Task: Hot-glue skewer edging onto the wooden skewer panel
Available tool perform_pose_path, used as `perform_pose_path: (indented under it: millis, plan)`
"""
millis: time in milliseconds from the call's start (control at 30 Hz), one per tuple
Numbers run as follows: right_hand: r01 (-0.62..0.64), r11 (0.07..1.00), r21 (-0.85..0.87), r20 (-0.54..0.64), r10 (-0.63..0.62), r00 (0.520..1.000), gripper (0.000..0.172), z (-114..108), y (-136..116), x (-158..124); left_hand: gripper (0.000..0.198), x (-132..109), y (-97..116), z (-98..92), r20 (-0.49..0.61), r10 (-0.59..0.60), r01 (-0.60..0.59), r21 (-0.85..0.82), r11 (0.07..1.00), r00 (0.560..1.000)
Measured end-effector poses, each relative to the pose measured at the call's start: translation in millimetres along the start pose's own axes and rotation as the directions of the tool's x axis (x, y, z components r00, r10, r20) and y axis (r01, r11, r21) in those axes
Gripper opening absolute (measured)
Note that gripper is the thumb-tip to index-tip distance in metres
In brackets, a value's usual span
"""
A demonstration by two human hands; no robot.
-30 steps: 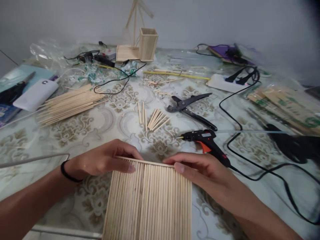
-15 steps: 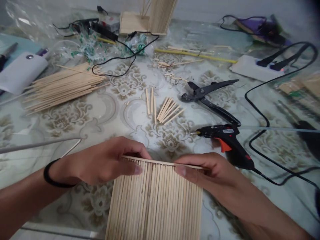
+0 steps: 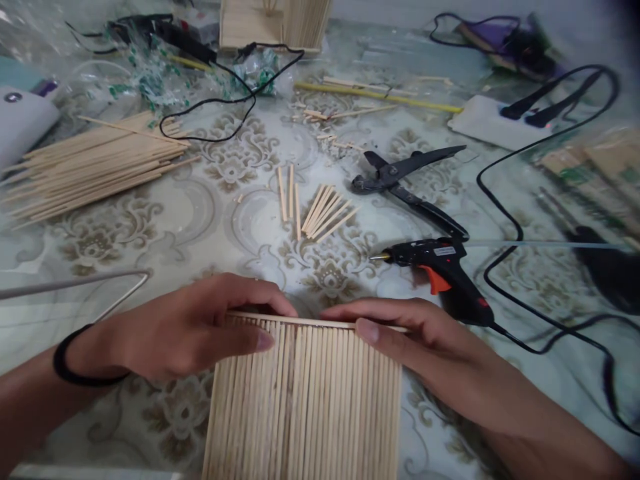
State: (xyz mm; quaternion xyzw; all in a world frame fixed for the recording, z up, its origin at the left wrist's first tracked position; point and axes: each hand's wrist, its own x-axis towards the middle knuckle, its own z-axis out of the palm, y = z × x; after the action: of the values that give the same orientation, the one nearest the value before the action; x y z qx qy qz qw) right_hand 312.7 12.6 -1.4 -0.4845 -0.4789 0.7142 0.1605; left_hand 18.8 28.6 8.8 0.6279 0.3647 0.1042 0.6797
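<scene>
A panel of wooden sticks laid side by side reaches from the bottom edge toward the middle of the view. Across its far edge runs a single thin stick. My left hand grips the left end of that edge, thumb on the panel's face and fingers behind. At the right end, my right hand pinches the same edge, its thumb near the crosswise stick. Beyond the panel lie several short cut sticks. A black glue gun with an orange trigger rests to the right of them.
Black cutters lie behind the glue gun. A pile of long sticks is at the left. At the right back sits a white power strip, its black cord looping down the right side. A stick-built box stands at the back.
The view has shifted slightly, so the table things appear a little further left and higher. My right fingers reach further left along the panel's edge. Both hands keep their hold.
</scene>
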Motion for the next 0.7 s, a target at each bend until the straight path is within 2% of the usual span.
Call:
perform_pose_path:
  millis: [100,200,300,400,500,700]
  plan:
    - [-0.028,0.993,0.110,-0.002,0.029,1.000,0.029,-0.8,3.0,0.1,0.022,-0.1,0.1,-0.4,-0.007,0.018,-0.018,0.030,0.999,1.000]
    - [-0.109,0.971,0.211,-0.005,0.112,0.994,0.034,-0.4,1.7,-1.8,0.019,0.3,0.4,-0.5,-0.020,0.044,-0.042,0.072,0.996,0.999]
    - [-0.140,0.955,0.261,-0.015,0.149,0.989,0.032,1.6,-0.8,-3.3,0.021,1.0,-0.6,-0.9,-0.014,0.053,-0.052,0.092,0.994,0.998]
    - [-0.088,0.972,0.218,-0.024,0.095,0.995,0.035,2.7,0.6,-2.2,0.023,0.4,-1.3,-1.6,-0.008,0.041,-0.041,0.092,0.995,0.999]
    - [-0.027,0.985,0.172,0.016,0.024,1.000,0.038,2.2,4.8,1.0,0.022,-1.5,0.3,-1.6,-0.009,0.022,-0.021,0.096,0.995,1.000]
    - [-0.011,0.985,0.172,0.022,0.007,1.000,0.032,1.7,6.5,4.0,0.028,-3.7,3.8,0.6,-0.046,0.030,-0.021,0.182,0.983,0.999]
